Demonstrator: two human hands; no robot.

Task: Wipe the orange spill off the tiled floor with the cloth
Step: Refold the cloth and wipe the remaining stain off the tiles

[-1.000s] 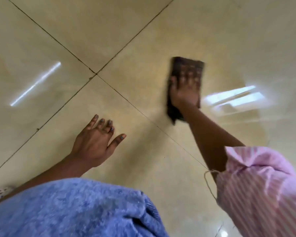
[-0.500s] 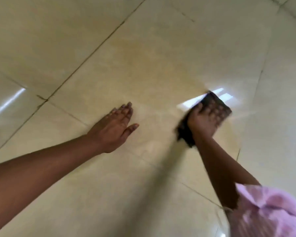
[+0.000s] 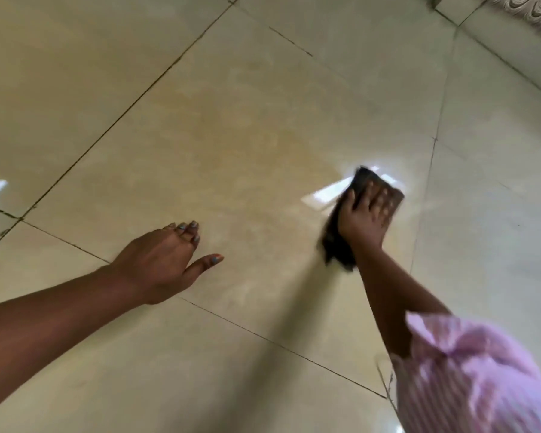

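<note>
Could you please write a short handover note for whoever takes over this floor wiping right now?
Left hand: flat on the tiled floor as a brace, holding nothing.
Right hand: fingers spread, pressing the dark cloth onto the tile, beside a bright light reflection.
Done: no liquid pool is visible.
Left: a faint orange tint shows on the same tile, up and left of the cloth; wipe there next. The picture is blurred, so check closely.
</note>
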